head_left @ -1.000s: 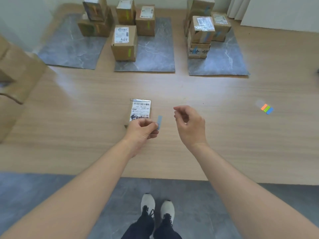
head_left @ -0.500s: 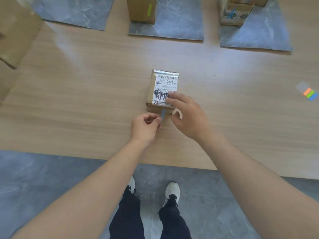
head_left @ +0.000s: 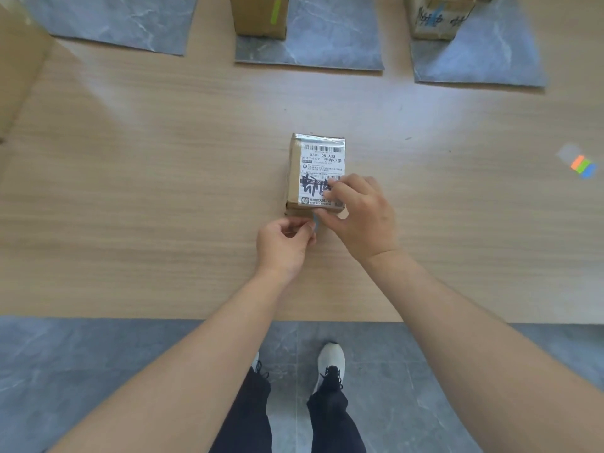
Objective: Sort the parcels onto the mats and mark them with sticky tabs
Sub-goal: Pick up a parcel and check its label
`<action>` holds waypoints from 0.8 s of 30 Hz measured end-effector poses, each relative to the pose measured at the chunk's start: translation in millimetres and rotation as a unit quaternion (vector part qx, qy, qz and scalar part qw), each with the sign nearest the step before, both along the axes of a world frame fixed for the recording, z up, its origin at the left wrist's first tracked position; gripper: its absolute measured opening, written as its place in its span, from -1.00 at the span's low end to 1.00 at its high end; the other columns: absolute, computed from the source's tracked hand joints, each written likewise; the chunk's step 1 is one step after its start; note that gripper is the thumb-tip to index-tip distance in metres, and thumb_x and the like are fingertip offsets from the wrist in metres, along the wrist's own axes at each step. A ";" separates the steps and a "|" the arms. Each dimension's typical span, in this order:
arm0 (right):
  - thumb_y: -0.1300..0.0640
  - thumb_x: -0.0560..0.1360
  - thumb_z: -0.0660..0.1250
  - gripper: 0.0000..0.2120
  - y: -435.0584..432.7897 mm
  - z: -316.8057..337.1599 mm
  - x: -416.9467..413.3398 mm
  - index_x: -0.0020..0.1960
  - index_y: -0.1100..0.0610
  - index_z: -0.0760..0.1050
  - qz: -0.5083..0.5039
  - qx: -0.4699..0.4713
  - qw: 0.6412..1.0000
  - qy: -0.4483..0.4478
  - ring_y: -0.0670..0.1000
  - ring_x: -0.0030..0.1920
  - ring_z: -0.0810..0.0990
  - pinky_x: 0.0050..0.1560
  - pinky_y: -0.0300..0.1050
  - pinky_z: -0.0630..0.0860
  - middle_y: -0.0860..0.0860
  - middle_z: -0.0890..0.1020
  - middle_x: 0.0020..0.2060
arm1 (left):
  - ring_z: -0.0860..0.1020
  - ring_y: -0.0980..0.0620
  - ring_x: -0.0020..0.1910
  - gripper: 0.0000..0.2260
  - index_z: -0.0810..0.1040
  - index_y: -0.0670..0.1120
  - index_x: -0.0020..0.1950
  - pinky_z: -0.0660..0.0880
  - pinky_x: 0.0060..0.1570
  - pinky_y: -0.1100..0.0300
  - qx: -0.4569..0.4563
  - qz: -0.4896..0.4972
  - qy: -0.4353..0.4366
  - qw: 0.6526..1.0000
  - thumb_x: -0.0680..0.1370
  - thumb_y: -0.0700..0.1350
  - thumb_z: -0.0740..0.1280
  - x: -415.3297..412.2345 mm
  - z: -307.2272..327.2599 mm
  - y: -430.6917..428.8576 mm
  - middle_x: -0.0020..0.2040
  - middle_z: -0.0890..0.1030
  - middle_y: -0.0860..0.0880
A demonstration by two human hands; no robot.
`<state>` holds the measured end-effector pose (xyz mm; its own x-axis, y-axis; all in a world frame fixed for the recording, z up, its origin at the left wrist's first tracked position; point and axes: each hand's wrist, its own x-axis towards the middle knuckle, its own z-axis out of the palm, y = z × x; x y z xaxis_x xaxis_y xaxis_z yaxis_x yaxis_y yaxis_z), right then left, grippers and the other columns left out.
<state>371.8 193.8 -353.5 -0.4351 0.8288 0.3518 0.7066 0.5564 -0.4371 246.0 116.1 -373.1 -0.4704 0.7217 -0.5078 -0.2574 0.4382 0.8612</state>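
Note:
A small cardboard parcel (head_left: 317, 161) with a white shipping label lies on the wooden platform in the middle of the view. My left hand (head_left: 283, 245) pinches a blue sticky tab (head_left: 315, 221) against the parcel's near side. My right hand (head_left: 359, 214) rests on the parcel's near right corner, its thumb by the tab; most of the tab is hidden by my fingers. Three grey mats lie at the far edge: left (head_left: 114, 21), middle (head_left: 327, 44), right (head_left: 490, 57).
A parcel with a green tab (head_left: 260, 14) stands on the middle mat and one with blue marks (head_left: 434, 18) on the right mat. A pad of orange, green and blue tabs (head_left: 582, 165) lies at the right. A large carton (head_left: 19, 63) is at the left edge.
My view has dropped and closed in on the parcel. Both hands moved forward: my left brought the blue tab to the parcel's near side, my right came down onto the parcel.

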 end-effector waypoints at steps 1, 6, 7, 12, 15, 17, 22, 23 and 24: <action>0.09 0.32 0.62 -0.71 -0.1 -1.8 -1.7 -0.03 0.16 0.64 -0.005 0.013 1.000 -0.005 0.14 -0.03 0.57 -0.27 -0.08 0.55 0.00 0.65 -0.08 | 0.65 -0.05 -0.26 -0.92 0.67 -0.12 -0.18 0.60 0.09 -0.20 0.000 0.003 -0.007 1.000 0.52 -0.23 0.46 -0.1 -1.6 0.4 -0.33 0.68 -0.02; 0.15 0.27 0.61 -0.65 -1.1 -11.9 -3.8 -0.01 0.19 0.60 -0.008 0.048 0.999 -0.011 0.16 -0.06 0.53 -0.30 0.04 0.57 0.02 0.62 -0.09 | 0.64 -0.03 -0.29 -0.94 0.68 -0.14 -0.19 0.62 0.06 -0.14 0.001 0.003 -0.004 1.000 0.49 -0.22 0.47 -7.5 -4.2 0.7 -0.32 0.69 -0.07; 0.17 0.25 0.62 -0.63 -1.4 -14.1 -4.7 -0.01 0.19 0.59 -0.012 0.053 0.998 -0.015 0.15 -0.05 0.51 -0.32 0.05 0.57 0.03 0.61 -0.09 | 0.63 -0.01 -0.31 -0.94 0.68 -0.13 -0.19 0.63 0.03 -0.09 0.000 0.007 0.010 1.000 0.49 -0.22 0.46 -11.9 -2.8 -0.5 -0.32 0.68 -0.06; 0.22 0.20 0.61 -0.50 -4.9 -27.1 -10.5 0.09 0.18 0.55 -0.040 0.090 0.995 -0.034 0.15 -0.04 0.47 -0.30 0.01 0.56 0.04 0.60 -0.06 | 0.66 0.02 -0.19 -0.88 0.63 -0.08 -0.17 0.65 0.01 -0.03 0.034 0.074 0.067 0.994 0.53 -0.24 0.37 -47.7 11.3 -2.3 -0.22 0.67 -0.03; 0.25 0.20 0.61 -0.48 -6.8 -31.6 -11.3 0.12 0.19 0.55 -0.050 0.111 0.992 -0.041 0.18 -0.05 0.51 -0.22 -0.01 0.55 0.05 0.61 -0.05 | 0.63 0.00 0.13 -0.79 0.67 -0.09 0.02 0.59 0.19 0.03 0.063 0.058 -0.016 0.996 0.62 -0.21 0.23 -59.0 23.7 9.1 0.09 0.68 -0.05; 0.20 0.23 0.63 -0.51 -8.5 -27.1 -10.4 0.11 0.20 0.58 -0.041 0.090 0.995 -0.028 0.18 -0.05 0.53 -0.11 -0.04 0.51 0.04 0.62 -0.04 | 0.56 0.01 0.29 -0.71 0.64 -0.09 0.19 0.50 0.31 0.09 0.066 0.035 -0.077 0.994 0.66 -0.12 0.15 -60.1 29.9 17.0 0.26 0.64 -0.03; -0.01 0.63 0.34 -0.83 -12.0 18.1 -21.2 -0.02 0.04 0.63 -0.154 -0.274 0.877 0.364 -0.05 0.00 0.68 0.16 0.03 0.62 -0.10 0.69 -0.10 | 0.60 0.07 0.22 -0.56 0.57 -0.14 0.36 0.49 0.24 0.20 0.069 -0.035 -0.149 0.986 0.69 -0.02 0.00 -52.3 43.6 25.6 0.12 0.70 0.11; 0.02 0.67 0.26 -0.81 -10.3 21.1 -23.2 -0.01 0.00 0.63 -0.203 -0.344 0.814 0.422 -0.11 -0.04 0.69 0.15 -0.01 0.64 -0.10 0.70 -0.10 | 0.61 0.09 0.18 -0.56 0.57 -0.14 0.35 0.50 0.19 0.22 0.067 -0.039 -0.154 0.985 0.69 -0.02 0.00 -50.5 47.8 25.6 0.08 0.70 0.13; 0.02 0.66 0.22 -0.78 -9.5 22.9 -24.2 -0.01 0.00 0.63 -0.241 -0.381 0.785 0.426 -0.14 -0.06 0.69 0.11 -0.05 0.63 -0.08 0.71 -0.10 | 0.62 0.10 0.15 -0.56 0.57 -0.13 0.35 0.51 0.16 0.23 0.064 -0.047 -0.150 0.985 0.69 -0.01 -0.01 -49.6 51.9 25.4 0.07 0.70 0.13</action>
<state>347.6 184.4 -330.5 0.1182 0.9358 -0.3322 0.0263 -0.3374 -0.9410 196.3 141.5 -321.1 -0.2400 0.8218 -0.5167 -0.4727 0.3660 0.8016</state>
